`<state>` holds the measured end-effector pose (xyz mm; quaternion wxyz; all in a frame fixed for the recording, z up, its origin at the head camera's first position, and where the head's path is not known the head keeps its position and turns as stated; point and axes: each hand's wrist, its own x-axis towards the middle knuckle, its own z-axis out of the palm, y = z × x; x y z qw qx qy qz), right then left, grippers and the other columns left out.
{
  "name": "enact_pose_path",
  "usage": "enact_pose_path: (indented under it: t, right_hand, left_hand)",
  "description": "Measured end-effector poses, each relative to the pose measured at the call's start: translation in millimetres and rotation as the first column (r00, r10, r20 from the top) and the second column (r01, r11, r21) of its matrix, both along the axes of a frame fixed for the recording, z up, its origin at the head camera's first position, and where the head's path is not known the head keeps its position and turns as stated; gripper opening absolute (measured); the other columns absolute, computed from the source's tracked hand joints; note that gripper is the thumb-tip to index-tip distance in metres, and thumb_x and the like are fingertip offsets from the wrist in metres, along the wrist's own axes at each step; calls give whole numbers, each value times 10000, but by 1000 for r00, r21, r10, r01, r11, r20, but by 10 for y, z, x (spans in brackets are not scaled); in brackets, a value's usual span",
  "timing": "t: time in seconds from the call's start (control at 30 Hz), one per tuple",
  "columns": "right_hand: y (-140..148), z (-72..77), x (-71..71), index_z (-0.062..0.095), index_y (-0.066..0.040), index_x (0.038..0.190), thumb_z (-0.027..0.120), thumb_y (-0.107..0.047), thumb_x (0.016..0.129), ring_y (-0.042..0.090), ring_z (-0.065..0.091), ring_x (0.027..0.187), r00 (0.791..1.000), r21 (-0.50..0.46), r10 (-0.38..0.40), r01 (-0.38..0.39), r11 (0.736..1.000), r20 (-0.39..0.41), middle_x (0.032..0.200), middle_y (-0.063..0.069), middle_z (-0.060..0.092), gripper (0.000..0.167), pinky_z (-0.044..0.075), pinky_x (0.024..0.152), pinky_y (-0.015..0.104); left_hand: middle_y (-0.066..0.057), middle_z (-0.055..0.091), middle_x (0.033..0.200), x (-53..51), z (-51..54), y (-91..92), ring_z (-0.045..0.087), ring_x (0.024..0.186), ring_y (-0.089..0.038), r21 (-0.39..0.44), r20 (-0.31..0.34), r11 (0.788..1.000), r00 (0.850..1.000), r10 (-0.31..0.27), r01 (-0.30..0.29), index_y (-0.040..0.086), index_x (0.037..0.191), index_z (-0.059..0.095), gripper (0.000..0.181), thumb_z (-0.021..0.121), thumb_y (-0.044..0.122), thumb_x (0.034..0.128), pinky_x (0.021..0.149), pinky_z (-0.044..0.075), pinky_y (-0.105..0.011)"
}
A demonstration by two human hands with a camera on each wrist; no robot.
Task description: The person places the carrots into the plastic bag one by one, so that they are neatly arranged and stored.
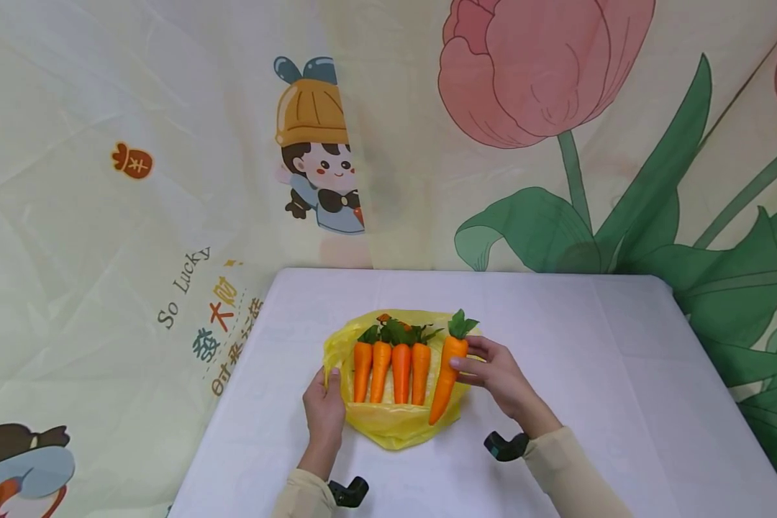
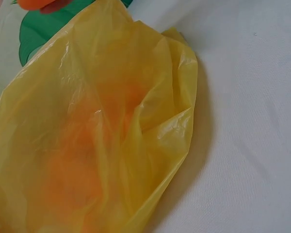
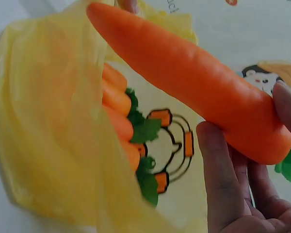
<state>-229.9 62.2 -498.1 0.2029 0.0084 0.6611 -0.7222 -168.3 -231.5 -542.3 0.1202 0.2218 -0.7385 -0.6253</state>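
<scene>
A yellow plastic bag [image 1: 395,426] lies on the white-covered table with its mouth spread wide. Several orange carrots [image 1: 401,370] with green leafy tops lie side by side in it. At the bag's left edge, my left hand [image 1: 324,409] grips the plastic, thumb on top. Another carrot [image 1: 448,378] is in my right hand [image 1: 503,380], pinched near its leafy end, its tip pointing down over the bag's right side. The right wrist view shows this carrot above the bag. Mostly yellow plastic [image 2: 111,121] fills the left wrist view, and the left fingers are hidden there.
White cloth covers the table [image 1: 589,345], which ends at a back edge before a printed backdrop [image 1: 401,180] with a tulip and cartoon figures. Black wrist cameras [image 1: 506,446] sit on both wrists. A dark and orange print shows inside the bag.
</scene>
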Motion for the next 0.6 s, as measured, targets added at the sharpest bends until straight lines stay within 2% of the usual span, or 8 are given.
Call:
enact_pose_path:
  t: [0.27, 0.6]
  right_hand:
    - [-309, 83, -44, 454, -16, 1430, 830, -186, 864, 323, 644, 1145, 1000, -118, -15, 15, 993, -1, 1373, 186, 536, 700, 581, 893, 440]
    - [-539, -45, -114, 420, -5, 1433, 801, -167, 892, 330, 624, 1171, 995, -64, -91, 93, 994, 25, 1383, 198, 507, 681, 579, 905, 414]
  left_hand:
    - [-112, 518, 1486, 6, 29, -7, 476, 1364, -240, 4, -3, 1000, 1000, 0, 0, 8, 1490, 468, 468, 450, 267, 1100, 1106, 427, -422]
    - [-124, 521, 1481, 22, 44, -7, 488, 1355, -246, 9, -4, 1000, 1000, -2, 2, -7, 1486, 465, 464, 446, 252, 1101, 1093, 439, -418]
